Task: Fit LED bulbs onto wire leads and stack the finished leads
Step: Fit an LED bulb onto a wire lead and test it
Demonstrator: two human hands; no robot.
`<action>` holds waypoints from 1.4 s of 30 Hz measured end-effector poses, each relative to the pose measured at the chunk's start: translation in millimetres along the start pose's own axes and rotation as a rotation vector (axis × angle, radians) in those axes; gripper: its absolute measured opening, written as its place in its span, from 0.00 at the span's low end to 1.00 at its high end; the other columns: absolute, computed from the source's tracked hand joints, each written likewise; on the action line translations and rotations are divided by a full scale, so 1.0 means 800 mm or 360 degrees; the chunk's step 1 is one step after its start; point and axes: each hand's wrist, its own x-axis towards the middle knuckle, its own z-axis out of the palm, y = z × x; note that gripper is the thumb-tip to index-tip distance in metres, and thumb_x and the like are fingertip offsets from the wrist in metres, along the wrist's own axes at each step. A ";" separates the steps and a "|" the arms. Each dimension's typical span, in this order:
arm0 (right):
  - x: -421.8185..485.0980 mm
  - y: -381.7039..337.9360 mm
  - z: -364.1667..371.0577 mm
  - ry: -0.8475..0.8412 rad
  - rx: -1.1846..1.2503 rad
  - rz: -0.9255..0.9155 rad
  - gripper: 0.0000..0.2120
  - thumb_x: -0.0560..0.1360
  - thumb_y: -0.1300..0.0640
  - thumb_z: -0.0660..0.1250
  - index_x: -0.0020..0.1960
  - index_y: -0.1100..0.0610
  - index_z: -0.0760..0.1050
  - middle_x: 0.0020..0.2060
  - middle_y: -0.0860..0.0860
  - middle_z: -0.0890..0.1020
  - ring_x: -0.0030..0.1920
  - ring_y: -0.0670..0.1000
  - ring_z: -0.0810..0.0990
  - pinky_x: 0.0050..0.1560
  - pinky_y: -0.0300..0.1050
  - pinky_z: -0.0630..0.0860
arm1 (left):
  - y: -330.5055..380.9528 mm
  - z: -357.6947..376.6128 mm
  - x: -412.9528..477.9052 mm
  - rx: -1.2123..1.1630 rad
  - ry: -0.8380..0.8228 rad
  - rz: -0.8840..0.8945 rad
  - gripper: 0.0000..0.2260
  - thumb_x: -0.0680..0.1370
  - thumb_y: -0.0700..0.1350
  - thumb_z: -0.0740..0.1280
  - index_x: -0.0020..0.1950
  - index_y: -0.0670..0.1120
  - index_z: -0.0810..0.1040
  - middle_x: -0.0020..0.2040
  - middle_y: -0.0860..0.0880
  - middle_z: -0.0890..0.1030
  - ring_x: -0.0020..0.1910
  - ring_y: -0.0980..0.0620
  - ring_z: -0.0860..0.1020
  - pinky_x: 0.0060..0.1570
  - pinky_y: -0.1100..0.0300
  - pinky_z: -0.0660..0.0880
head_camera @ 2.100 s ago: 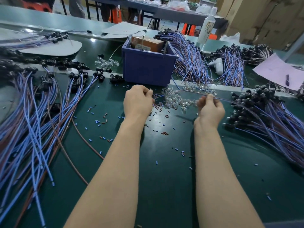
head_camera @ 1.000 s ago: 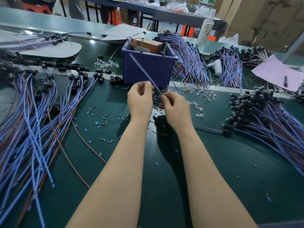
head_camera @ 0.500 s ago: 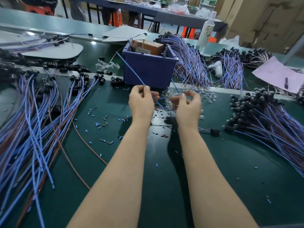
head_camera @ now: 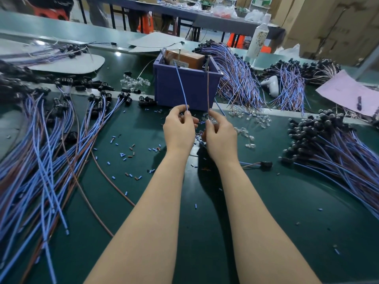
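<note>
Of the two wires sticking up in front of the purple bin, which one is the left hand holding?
The blue wire, pinched by the left hand; the brown wire beside it is pinched by the right hand.

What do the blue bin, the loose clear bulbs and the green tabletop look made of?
The square blue-purple bin looks like matte moulded plastic: even colour, thick rim. The small clear bulbs are see-through with glints, glass or clear plastic; cannot tell. The dark green work surface seems smooth rubber or PVC, given its soft sheen.
</note>
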 end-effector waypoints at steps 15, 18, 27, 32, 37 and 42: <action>-0.003 0.000 -0.001 -0.0014 -0.0046 -0.0060 0.15 0.79 0.60 0.60 0.65 0.56 0.74 0.52 0.55 0.83 0.50 0.53 0.79 0.52 0.41 0.70 | -0.002 -0.002 0.004 -0.0011 -0.0052 -0.0034 0.09 0.81 0.39 0.59 0.59 0.42 0.75 0.34 0.53 0.79 0.27 0.64 0.75 0.41 0.66 0.75; -0.004 0.000 0.000 -0.0014 -0.0055 -0.0065 0.15 0.79 0.60 0.60 0.64 0.56 0.75 0.52 0.54 0.83 0.51 0.53 0.79 0.50 0.40 0.69 | -0.002 -0.002 0.005 -0.0005 -0.0067 -0.0036 0.10 0.81 0.39 0.59 0.60 0.42 0.75 0.34 0.53 0.79 0.26 0.65 0.75 0.40 0.66 0.75; -0.004 0.002 0.000 -0.0010 -0.0064 -0.0090 0.14 0.79 0.60 0.60 0.63 0.56 0.76 0.50 0.54 0.83 0.49 0.52 0.79 0.46 0.36 0.67 | -0.001 -0.003 0.004 -0.0005 -0.0073 -0.0050 0.10 0.81 0.39 0.59 0.59 0.42 0.75 0.35 0.53 0.79 0.30 0.60 0.76 0.42 0.64 0.76; -0.003 0.003 0.000 -0.0033 -0.0064 -0.0090 0.14 0.79 0.60 0.60 0.63 0.55 0.75 0.48 0.55 0.83 0.43 0.48 0.75 0.47 0.39 0.69 | -0.003 -0.004 0.005 -0.0018 -0.0072 -0.0060 0.09 0.81 0.39 0.59 0.59 0.43 0.75 0.34 0.53 0.79 0.27 0.64 0.75 0.40 0.66 0.75; -0.003 0.003 0.000 -0.0032 -0.0051 -0.0082 0.14 0.79 0.60 0.60 0.62 0.56 0.76 0.48 0.56 0.83 0.47 0.52 0.79 0.49 0.40 0.70 | -0.002 -0.004 0.005 -0.0022 -0.0084 -0.0063 0.08 0.81 0.39 0.59 0.57 0.43 0.75 0.34 0.52 0.79 0.26 0.65 0.75 0.37 0.69 0.73; -0.003 0.001 0.000 -0.0034 -0.0066 -0.0096 0.11 0.79 0.59 0.60 0.58 0.57 0.77 0.45 0.55 0.84 0.47 0.53 0.80 0.46 0.39 0.69 | 0.001 -0.004 0.002 0.0008 -0.0094 -0.0066 0.08 0.81 0.38 0.59 0.55 0.39 0.77 0.35 0.50 0.80 0.30 0.60 0.76 0.39 0.65 0.74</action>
